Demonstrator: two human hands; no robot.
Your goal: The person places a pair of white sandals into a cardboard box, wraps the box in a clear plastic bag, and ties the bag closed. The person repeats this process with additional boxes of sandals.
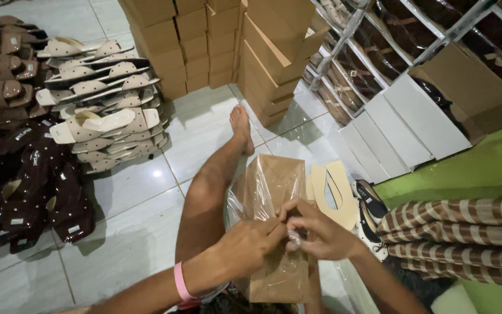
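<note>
Head view, looking down past a bare outstretched leg point(216, 186) onto a pale tiled floor point(140, 209). Left hand point(245, 247), pink wristband point(181, 282) at the wrist, fingers pinched together on the clear plastic bag point(262, 192) near its middle. Right hand point(318, 232) meeting it there, fingers closed on the same fold of plastic, fingertips of both hands touching. Inside the bag, a flat brown cardboard box point(277, 174), lying lengthwise over the lap and thigh. Just right of the bag, pale cardboard insole cutouts point(335, 192) and black shoes point(370, 200) on the floor. Left, a heap of cream dotted sandals point(106, 116) above a pile of dark brown dotted sandals point(36, 186). Ahead, stacked brown shoe boxes point(204, 46); right, white flat boxes point(402, 128) leaning at a rack.
</note>
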